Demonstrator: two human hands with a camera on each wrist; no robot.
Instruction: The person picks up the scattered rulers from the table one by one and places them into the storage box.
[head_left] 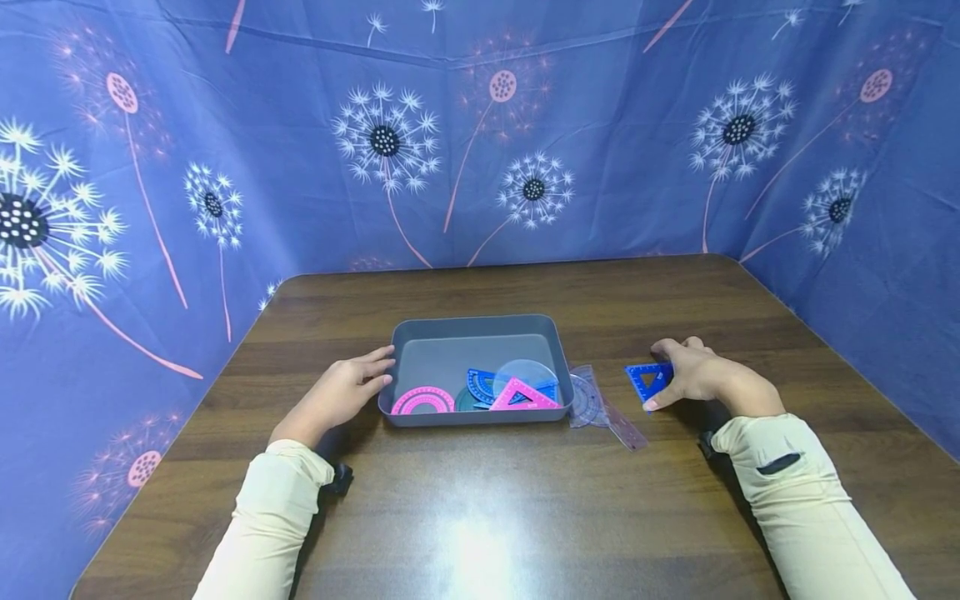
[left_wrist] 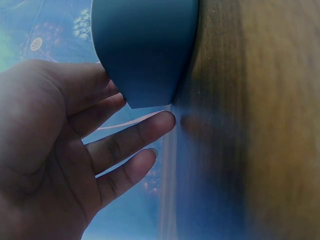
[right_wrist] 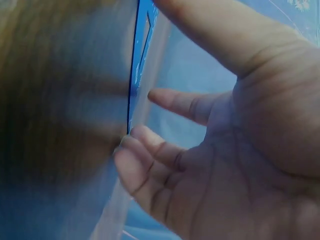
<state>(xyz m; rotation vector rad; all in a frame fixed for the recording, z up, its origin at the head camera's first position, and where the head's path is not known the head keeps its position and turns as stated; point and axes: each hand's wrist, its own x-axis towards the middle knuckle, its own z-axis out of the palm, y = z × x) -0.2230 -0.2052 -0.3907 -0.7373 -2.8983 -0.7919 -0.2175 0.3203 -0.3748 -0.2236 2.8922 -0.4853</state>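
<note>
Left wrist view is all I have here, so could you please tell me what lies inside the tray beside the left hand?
Observer: Several drawing tools, among them a pink protractor and a pink set square, lie along the near side of the tray.
Operator: Thank you; where is the other of the two hands, please?
Observer: The right hand is right of the tray, thumb and fingers at the edges of a blue set square.
Operator: Is anything between that hand and the tray?
Observer: Yes, clear plastic drawing tools on the table.
</note>
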